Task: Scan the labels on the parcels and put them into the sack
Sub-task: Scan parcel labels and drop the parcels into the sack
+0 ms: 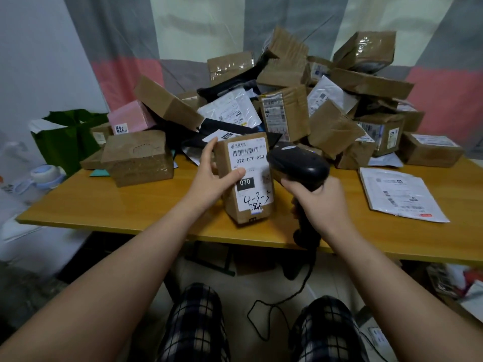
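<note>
Brown cardboard parcel (pixel 245 178), white label (pixel 251 173)

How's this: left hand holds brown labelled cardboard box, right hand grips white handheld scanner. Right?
One slip: the head view shows the handheld scanner is black, not white. The rest holds: left hand holds the brown labelled cardboard box, right hand grips the scanner.

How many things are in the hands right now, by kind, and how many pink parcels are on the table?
Cardboard parcel, held in the left hand: 1
Barcode scanner, gripped in the right hand: 1
Pink parcel, at the pile's left edge: 1
Total: 3
</note>
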`<state>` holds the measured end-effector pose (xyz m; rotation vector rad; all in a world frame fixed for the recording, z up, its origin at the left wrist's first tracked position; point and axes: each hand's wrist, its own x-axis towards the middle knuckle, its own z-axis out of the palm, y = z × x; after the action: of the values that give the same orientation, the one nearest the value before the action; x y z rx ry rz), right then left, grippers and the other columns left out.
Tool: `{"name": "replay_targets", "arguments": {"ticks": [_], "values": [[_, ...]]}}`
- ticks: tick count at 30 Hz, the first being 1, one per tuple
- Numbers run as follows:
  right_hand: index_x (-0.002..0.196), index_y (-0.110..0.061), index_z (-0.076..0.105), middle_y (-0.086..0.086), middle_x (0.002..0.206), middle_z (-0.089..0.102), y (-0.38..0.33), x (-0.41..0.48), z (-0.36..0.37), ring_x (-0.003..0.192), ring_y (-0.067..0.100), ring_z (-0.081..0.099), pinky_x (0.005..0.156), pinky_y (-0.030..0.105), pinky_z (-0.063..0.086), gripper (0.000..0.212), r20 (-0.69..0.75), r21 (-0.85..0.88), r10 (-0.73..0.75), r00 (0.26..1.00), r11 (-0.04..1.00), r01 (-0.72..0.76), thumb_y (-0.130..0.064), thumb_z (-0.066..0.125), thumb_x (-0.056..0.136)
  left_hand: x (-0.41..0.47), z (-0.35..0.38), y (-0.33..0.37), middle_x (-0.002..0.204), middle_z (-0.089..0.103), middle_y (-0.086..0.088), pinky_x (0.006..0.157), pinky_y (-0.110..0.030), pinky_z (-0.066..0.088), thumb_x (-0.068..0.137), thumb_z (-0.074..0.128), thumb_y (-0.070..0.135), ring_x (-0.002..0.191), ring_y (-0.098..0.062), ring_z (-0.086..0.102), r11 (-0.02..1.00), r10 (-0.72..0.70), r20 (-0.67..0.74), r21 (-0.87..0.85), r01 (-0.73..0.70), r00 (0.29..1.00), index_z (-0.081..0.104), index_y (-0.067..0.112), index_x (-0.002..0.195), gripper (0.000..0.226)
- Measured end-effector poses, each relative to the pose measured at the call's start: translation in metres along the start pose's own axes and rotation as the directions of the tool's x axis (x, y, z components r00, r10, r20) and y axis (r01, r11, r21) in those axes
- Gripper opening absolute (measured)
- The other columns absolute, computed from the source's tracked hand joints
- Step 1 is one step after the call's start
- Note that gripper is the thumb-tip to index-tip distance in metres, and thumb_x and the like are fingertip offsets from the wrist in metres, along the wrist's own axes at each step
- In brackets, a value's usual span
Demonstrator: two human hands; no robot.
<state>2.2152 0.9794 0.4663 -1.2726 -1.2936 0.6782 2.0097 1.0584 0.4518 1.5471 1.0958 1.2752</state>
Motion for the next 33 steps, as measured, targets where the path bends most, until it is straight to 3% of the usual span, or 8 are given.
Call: {"name": "replay_targets", "arguments": {"ticks": [6, 8, 13, 16, 22, 26, 29, 33], "values": [[0.067, -0.018, 0.065, -0.001, 0.049, 0.060, -0.004, -0.016, 0.002, 0.050, 0.021, 0.063, 0.058, 0.052, 0.057, 0.021, 0.026, -0.061, -0.017, 1.000, 0.998, 0.019, -0.031, 0.076, 0.079, 0.002, 0.005, -0.002, 0.121, 0.047, 0.004, 0.067, -0.021, 0.057, 0.080, 0.076, 0.019, 0.112, -0.022, 0.056, 0.999, 0.044, -0.038, 0.029, -0.043, 0.998, 0.020, 0.036, 0.146, 0.088], [0.066, -0.020, 0.064, -0.003, 0.048, 0.060, -0.006, -0.018, 0.002, 0.048, 0.018, 0.062, 0.056, 0.048, 0.057, 0.020, 0.029, -0.073, -0.020, 0.999, 0.997, 0.022, -0.030, 0.076, 0.079, 0.002, 0.005, -0.002, 0.130, 0.044, -0.003, 0.072, -0.023, 0.058, 0.080, 0.076, 0.020, 0.117, -0.023, 0.052, 0.997, 0.048, -0.048, 0.065, -0.045, 0.998, 0.020, 0.036, 0.145, 0.087], [0.071, -0.023, 0.064, -0.006, 0.049, 0.061, -0.010, -0.020, 0.002, 0.047, 0.014, 0.062, 0.052, 0.036, 0.054, 0.016, 0.058, -0.079, -0.016, 0.998, 0.997, 0.020, -0.030, 0.074, 0.081, 0.001, 0.005, -0.001, 0.133, 0.043, 0.000, 0.082, -0.031, 0.058, 0.080, 0.076, 0.025, 0.117, -0.016, 0.049, 0.993, 0.056, -0.053, 0.111, -0.050, 0.997, 0.020, 0.034, 0.147, 0.088], [0.071, -0.023, 0.064, -0.004, 0.049, 0.060, -0.012, -0.021, 0.001, 0.050, 0.018, 0.063, 0.055, 0.041, 0.057, 0.015, 0.065, -0.069, -0.017, 0.998, 0.997, 0.022, -0.028, 0.073, 0.082, 0.002, 0.004, -0.001, 0.132, 0.045, -0.003, 0.089, -0.041, 0.055, 0.080, 0.076, 0.027, 0.119, -0.019, 0.050, 0.991, 0.044, -0.045, 0.126, -0.038, 0.998, 0.019, 0.036, 0.146, 0.088], [0.070, -0.022, 0.065, -0.004, 0.049, 0.059, -0.016, -0.022, 0.001, 0.051, 0.019, 0.062, 0.058, 0.048, 0.057, 0.016, 0.075, -0.062, -0.018, 0.997, 0.998, 0.022, -0.027, 0.073, 0.083, 0.001, 0.005, 0.002, 0.123, 0.043, 0.005, 0.089, -0.042, 0.055, 0.080, 0.075, 0.027, 0.117, -0.017, 0.049, 0.991, 0.048, -0.040, 0.129, -0.042, 0.998, 0.019, 0.036, 0.146, 0.088], [0.076, -0.024, 0.066, -0.008, 0.053, 0.060, -0.016, -0.025, 0.002, 0.056, 0.016, 0.062, 0.059, 0.041, 0.055, 0.010, 0.107, -0.008, -0.047, 0.993, 0.999, 0.048, -0.025, 0.074, 0.082, -0.008, 0.007, 0.007, 0.123, 0.045, 0.003, 0.082, -0.031, 0.058, 0.080, 0.076, 0.022, 0.116, -0.020, 0.055, 0.995, 0.061, -0.025, 0.076, -0.059, 0.998, 0.020, 0.034, 0.147, 0.088], [0.085, -0.022, 0.067, -0.015, 0.060, 0.062, -0.018, -0.031, 0.007, 0.067, 0.013, 0.061, 0.067, 0.033, 0.050, 0.009, 0.154, 0.098, -0.083, 0.985, 0.993, 0.068, -0.019, 0.074, 0.082, -0.024, 0.000, 0.011, 0.113, 0.053, 0.005, 0.066, -0.016, 0.055, 0.080, 0.075, 0.018, 0.093, -0.011, 0.069, 0.994, 0.105, -0.083, -0.006, -0.106, 0.991, 0.022, 0.032, 0.146, 0.085], [0.086, -0.025, 0.066, -0.020, 0.064, 0.066, -0.027, -0.044, 0.032, 0.068, -0.001, 0.063, 0.064, 0.017, 0.047, 0.016, 0.249, 0.197, -0.181, 0.951, 0.971, 0.133, -0.013, 0.075, 0.082, -0.061, -0.032, 0.017, 0.114, 0.053, 0.006, 0.066, -0.015, 0.053, 0.072, 0.077, 0.034, 0.085, -0.009, 0.070, 0.992, 0.126, -0.189, 0.003, -0.128, 0.974, 0.025, 0.051, 0.133, 0.082]]}}
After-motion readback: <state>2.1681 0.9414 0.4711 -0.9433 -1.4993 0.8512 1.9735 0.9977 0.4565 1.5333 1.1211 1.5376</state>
